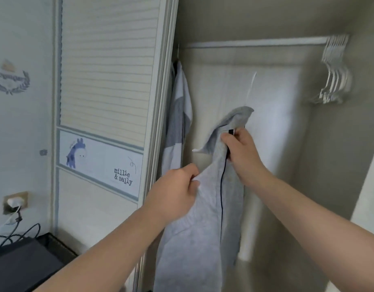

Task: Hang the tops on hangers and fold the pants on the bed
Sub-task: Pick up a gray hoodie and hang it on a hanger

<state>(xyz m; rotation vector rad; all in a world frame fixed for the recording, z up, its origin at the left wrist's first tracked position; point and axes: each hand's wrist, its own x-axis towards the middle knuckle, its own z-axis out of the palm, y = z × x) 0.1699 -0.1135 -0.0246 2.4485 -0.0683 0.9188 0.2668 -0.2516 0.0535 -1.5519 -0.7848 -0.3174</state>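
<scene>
Head view: left hand (175, 191) and right hand (240, 153) pinch the grey top (199, 239), hanging vertically, collar up.

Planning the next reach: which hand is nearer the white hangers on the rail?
Right. The right hand, gripping the grey top, is below and left of the hangers; the left hand is lower, farther left.

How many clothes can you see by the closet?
2. The grey top is held up in the middle; a grey-and-white garment hangs at the left beside the sliding door. Others may be hidden behind it.
</scene>
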